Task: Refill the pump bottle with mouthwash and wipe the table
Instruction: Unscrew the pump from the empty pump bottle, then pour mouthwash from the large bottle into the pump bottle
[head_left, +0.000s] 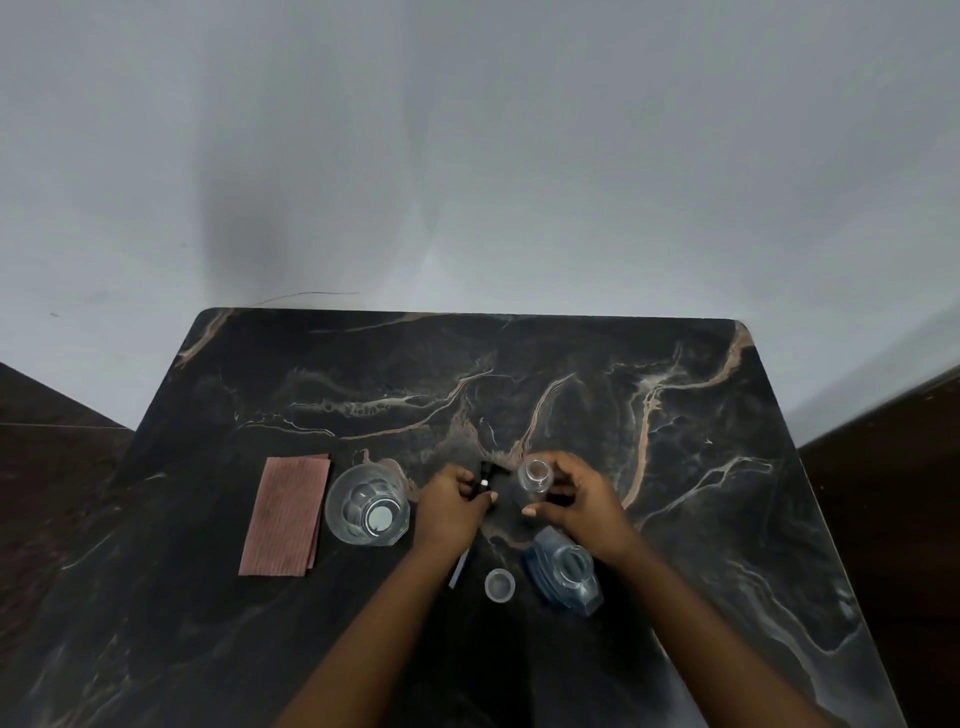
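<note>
Marble table (675, 519): two bottles, one jar, one cloth (284, 514), one cap (500, 584).

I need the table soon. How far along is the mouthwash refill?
Done: black pump head is off, held in left hand; blue mouthwash bottle is uncapped. In hand: right hand steadies the small clear bottle. Left: pouring, refitting the pump, wiping with the folded pink cloth.

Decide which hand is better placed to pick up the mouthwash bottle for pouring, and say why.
Right hand: the mouthwash bottle stands just beside its wrist. The left hand holds the pump, farther away.
</note>
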